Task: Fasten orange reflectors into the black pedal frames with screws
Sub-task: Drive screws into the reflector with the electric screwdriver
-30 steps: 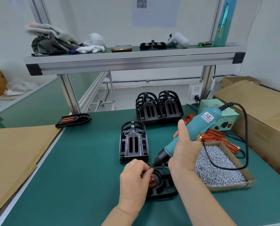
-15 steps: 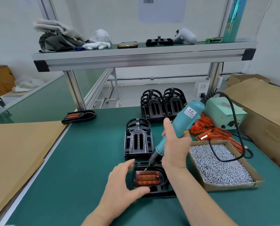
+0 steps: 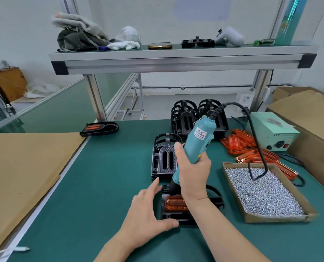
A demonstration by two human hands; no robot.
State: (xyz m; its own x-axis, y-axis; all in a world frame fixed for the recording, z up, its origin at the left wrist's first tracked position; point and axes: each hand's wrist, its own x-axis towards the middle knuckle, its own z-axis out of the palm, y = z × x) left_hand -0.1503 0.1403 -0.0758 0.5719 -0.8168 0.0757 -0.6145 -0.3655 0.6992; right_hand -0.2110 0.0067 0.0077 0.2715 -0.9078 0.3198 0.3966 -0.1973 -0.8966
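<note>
While our right hand point(image 3: 193, 173) closes its grip fully round the teal screwdriver point(image 3: 199, 142), thumb up along the barrel, the tool leans toward the far right with its dark nose down at the far left corner of the orange reflector point(image 3: 176, 203). We cannot tell whether the bit sits in a screw, because our wrist hides the tip. Our left hand point(image 3: 148, 210) has an open grip and holds nothing. Its fingers lie straight along the left side of the black pedal frame point(image 3: 214, 197) and its thumb rests against the near edge, bracing the frame on the green table point(image 3: 100, 186). The reflector lies seated in that frame, right in front of us.

Just beyond it lies another frame point(image 3: 165, 159), with a stack of frames point(image 3: 185, 120) further back. To the right sits a cardboard tray point(image 3: 276, 218) of screws point(image 3: 261, 190), with spare reflectors point(image 3: 240, 142) behind it.

We judge the lean of the tool to be the main risk. A slanted bit may slip out of the screw head and scar the reflector, or drive the screw in crooked. Our left hand braces only two sides, so the torque could twist the frame away to the right. The black cord point(image 3: 251, 133) droops into the tray, and a tug on it could scatter screws or pull the tool off line.
</note>
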